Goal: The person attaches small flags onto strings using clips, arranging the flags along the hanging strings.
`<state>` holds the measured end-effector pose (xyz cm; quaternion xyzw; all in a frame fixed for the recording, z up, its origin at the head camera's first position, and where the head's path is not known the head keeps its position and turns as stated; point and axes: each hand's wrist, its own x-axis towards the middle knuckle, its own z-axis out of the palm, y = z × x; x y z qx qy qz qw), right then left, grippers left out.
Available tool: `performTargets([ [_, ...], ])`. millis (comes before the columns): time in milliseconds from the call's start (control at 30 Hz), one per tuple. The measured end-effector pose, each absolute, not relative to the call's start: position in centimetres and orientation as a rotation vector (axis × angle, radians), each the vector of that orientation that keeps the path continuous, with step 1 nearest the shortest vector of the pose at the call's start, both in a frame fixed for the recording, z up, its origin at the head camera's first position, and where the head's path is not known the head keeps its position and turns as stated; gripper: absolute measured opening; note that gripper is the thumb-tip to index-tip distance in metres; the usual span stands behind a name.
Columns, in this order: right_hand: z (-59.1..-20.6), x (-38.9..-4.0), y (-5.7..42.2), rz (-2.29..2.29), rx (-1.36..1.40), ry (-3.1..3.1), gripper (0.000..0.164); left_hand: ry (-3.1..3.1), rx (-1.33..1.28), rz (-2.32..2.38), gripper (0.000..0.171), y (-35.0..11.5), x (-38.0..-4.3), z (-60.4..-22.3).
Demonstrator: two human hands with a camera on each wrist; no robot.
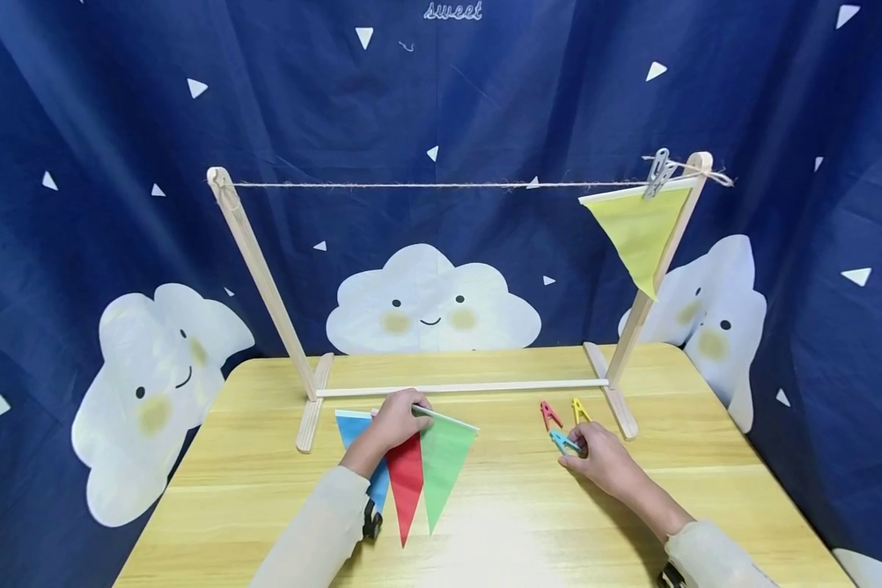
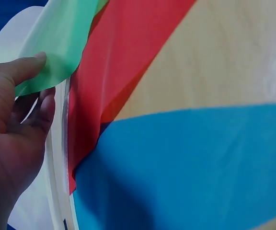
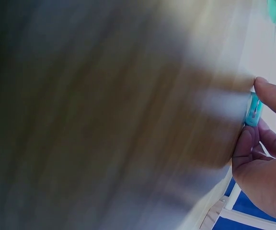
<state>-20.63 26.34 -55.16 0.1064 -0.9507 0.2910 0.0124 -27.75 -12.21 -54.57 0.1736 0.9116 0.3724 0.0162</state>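
My left hand (image 1: pixel 397 420) pinches the top corner of a green pennant (image 1: pixel 448 461) between thumb and fingers. In the left wrist view the thumb presses on the green cloth. Beside it a red pennant (image 1: pixel 406 482) overlaps a blue pennant (image 2: pixel 190 163) on the table; part of both is hidden behind the left hand and arm. Over to the right, my right hand (image 1: pixel 604 459) pinches a light-blue clothespin (image 3: pixel 254 109) between thumb and fingers, close to the tabletop. Just beyond it lie a red clothespin (image 1: pixel 550 414) and a yellow clothespin (image 1: pixel 579 408).
A wooden stand with a left post (image 1: pixel 265 278) and right post (image 1: pixel 635 322) holds a stretched twine (image 1: pixel 412 185). A yellow pennant (image 1: pixel 639 224) hangs at its right end from grey clips (image 1: pixel 659 173). The stand's lower bar (image 1: pixel 470 386) runs behind the hands.
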Motion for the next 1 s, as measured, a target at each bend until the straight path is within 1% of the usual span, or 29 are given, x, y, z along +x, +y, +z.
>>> performTargets([
  [300,-55.3,-20.9,26.4,0.909,0.337,-2.958,0.033,2.632,0.332,1.509,0.004,-12.5,-27.2,-54.7],
  [400,-55.3,-20.8,26.5,0.919,0.320,-2.960,0.033,2.523,0.295,1.635,0.005,-12.3,-26.9,-54.5],
  [533,-55.2,-20.6,26.6,0.938,0.307,-2.951,0.031,2.416,0.291,1.764,0.007,-11.8,-26.5,-54.2],
  [800,-54.4,-20.4,26.4,1.000,0.274,-2.936,0.027,2.372,0.307,1.859,0.009,-11.4,-26.1,-54.0],
  [1000,-53.8,-20.5,26.3,0.975,0.320,-2.870,0.021,2.326,0.285,1.932,0.009,-11.1,-25.9,-54.0],
])
